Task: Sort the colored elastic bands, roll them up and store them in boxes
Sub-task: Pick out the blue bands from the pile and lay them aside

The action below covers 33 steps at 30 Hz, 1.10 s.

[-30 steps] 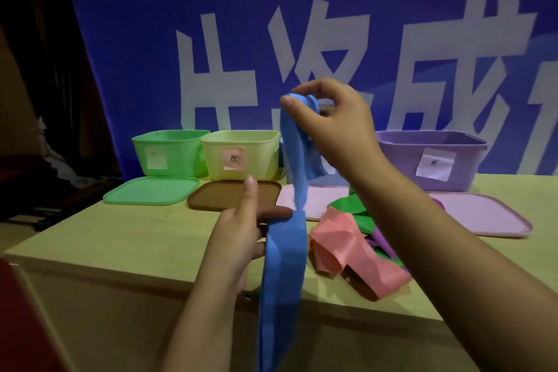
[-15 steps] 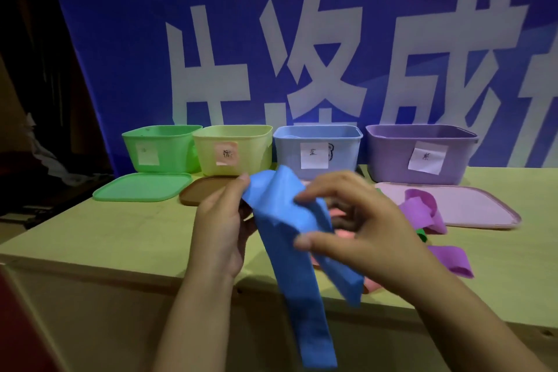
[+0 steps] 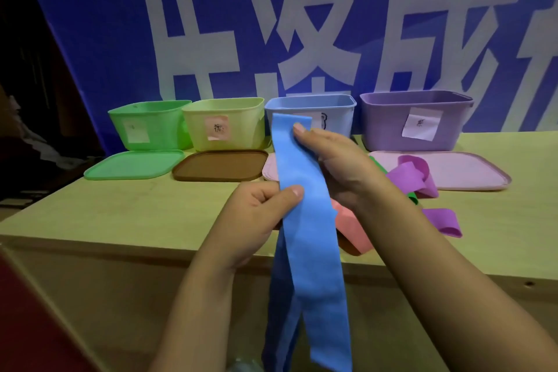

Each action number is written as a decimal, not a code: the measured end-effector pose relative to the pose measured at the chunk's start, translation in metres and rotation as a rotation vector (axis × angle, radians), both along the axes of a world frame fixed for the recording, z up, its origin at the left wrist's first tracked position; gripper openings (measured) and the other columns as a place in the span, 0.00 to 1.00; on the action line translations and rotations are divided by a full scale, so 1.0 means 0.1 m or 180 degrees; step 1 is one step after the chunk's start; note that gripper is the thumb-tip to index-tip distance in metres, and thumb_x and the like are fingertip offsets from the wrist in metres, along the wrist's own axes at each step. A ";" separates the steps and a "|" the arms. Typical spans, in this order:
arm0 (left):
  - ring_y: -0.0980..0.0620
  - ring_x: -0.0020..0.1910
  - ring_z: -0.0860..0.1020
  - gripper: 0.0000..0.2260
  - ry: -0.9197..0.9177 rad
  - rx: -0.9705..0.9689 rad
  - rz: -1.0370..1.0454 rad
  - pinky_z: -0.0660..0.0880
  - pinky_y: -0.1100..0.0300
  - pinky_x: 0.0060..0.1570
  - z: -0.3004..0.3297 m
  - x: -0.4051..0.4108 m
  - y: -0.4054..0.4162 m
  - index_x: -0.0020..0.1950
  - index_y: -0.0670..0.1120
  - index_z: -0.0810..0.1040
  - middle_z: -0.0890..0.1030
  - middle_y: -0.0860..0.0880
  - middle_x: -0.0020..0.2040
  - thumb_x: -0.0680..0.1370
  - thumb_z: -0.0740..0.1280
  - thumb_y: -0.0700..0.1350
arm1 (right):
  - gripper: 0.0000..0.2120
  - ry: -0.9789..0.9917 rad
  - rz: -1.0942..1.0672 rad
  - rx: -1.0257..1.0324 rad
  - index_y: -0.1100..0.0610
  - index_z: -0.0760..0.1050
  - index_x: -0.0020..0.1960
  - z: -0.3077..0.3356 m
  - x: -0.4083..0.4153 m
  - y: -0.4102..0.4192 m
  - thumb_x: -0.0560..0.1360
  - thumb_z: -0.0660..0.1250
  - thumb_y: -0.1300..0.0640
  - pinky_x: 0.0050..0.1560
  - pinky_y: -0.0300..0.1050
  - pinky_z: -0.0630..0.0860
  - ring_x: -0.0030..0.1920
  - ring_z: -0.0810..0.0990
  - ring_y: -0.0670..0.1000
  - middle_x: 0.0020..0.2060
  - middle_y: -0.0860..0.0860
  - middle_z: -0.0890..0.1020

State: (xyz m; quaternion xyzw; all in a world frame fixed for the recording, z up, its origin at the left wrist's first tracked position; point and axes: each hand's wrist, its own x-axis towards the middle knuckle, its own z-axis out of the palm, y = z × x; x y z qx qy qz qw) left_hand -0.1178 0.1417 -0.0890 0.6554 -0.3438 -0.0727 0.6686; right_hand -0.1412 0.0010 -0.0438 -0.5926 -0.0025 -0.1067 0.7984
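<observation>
A long blue elastic band (image 3: 311, 238) hangs flat in front of the table, its lower end dropping past the table's front edge. My right hand (image 3: 338, 160) pinches its top end, thumb on the front face. Lower down, my left hand (image 3: 256, 214) pinches the band's left edge between thumb and fingers. Behind my hands lie a pink band (image 3: 351, 229), purple bands (image 3: 413, 178) and a bit of a green band (image 3: 412, 198) on the table. Four open boxes stand in a row at the back: green (image 3: 148, 125), yellow (image 3: 225, 124), blue (image 3: 335, 113) and purple (image 3: 415, 121).
Lids lie in front of the boxes: green (image 3: 134, 164), brown (image 3: 220, 165), a pink one (image 3: 270, 170) mostly hidden by the band, and a large pink one (image 3: 471, 172). The wooden table (image 3: 120, 214) stands before a blue banner (image 3: 271, 24). Dark room at left.
The blue band was bunched and folded between my hands half a second ago; now it is stretched out flat, my right hand raised at its top end and my left lower down.
</observation>
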 end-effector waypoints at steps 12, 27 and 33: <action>0.49 0.44 0.81 0.21 0.0619 -0.0014 0.0332 0.76 0.54 0.45 -0.06 0.05 -0.01 0.37 0.40 0.83 0.84 0.47 0.42 0.73 0.65 0.57 | 0.05 -0.0881 -0.1097 -0.1071 0.53 0.79 0.49 0.24 -0.28 -0.01 0.74 0.68 0.59 0.44 0.42 0.80 0.43 0.81 0.43 0.38 0.48 0.83; 0.52 0.44 0.84 0.19 0.0191 -0.1092 0.0639 0.80 0.62 0.39 0.25 -0.29 -0.06 0.55 0.54 0.76 0.86 0.50 0.45 0.76 0.64 0.30 | 0.07 -0.1101 -0.1076 -0.1150 0.50 0.79 0.40 -0.13 -0.60 0.16 0.72 0.70 0.62 0.41 0.39 0.80 0.40 0.82 0.43 0.35 0.46 0.83; 0.50 0.47 0.83 0.13 -0.0001 -0.0948 0.0419 0.78 0.63 0.41 0.25 -0.37 0.01 0.52 0.48 0.80 0.85 0.48 0.46 0.77 0.61 0.33 | 0.06 -0.1177 -0.1421 -0.1404 0.48 0.79 0.41 -0.17 -0.65 0.18 0.72 0.69 0.59 0.43 0.38 0.80 0.43 0.81 0.43 0.39 0.45 0.83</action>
